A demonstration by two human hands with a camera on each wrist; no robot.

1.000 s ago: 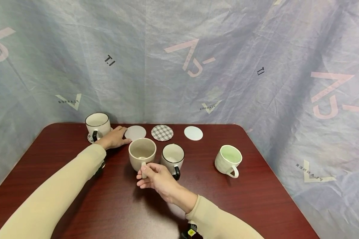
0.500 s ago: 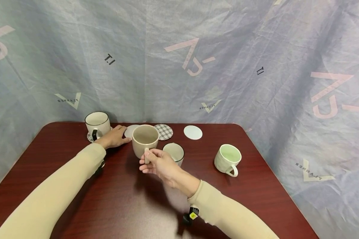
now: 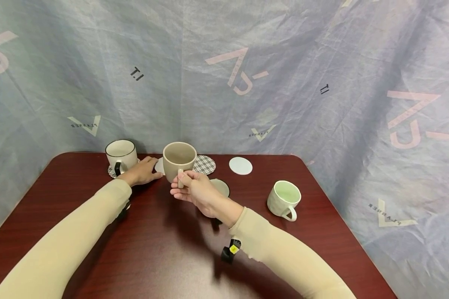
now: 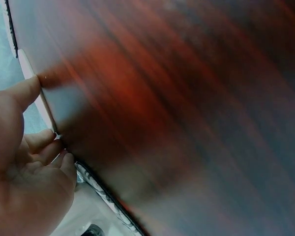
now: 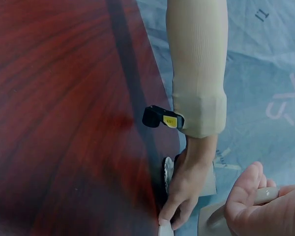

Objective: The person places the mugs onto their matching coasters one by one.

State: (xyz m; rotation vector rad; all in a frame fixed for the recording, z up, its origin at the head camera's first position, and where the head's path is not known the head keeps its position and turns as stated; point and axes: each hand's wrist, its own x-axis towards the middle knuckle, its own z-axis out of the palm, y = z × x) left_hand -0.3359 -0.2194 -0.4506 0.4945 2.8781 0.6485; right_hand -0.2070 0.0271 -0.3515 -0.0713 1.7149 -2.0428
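My right hand (image 3: pixel 198 193) pinches the handle of a beige mug (image 3: pixel 179 160) and holds it upright above the table, partly over a pale round coaster (image 3: pixel 159 166). At that coaster's left edge is my left hand (image 3: pixel 144 170), thumb and fingers spread. In the left wrist view its thumb and fingertips touch the coaster rim (image 4: pixel 45 110). A white mug with a black rim (image 3: pixel 121 157) stands left of this hand on a checked coaster (image 3: pixel 112 172). Another black-rimmed white mug (image 3: pixel 222 187) is mostly hidden behind my right hand.
A checked coaster (image 3: pixel 205 165) lies behind the beige mug, and a white coaster (image 3: pixel 241 165) to its right. Farther right stands a pale green mug (image 3: pixel 284 200). A grey cloth (image 3: pixel 224 104) hangs behind the dark red table (image 3: pixel 142 257).
My right hand has raised the beige mug and carried it away from me, toward the pale coaster. My left hand has stayed at that coaster's edge.
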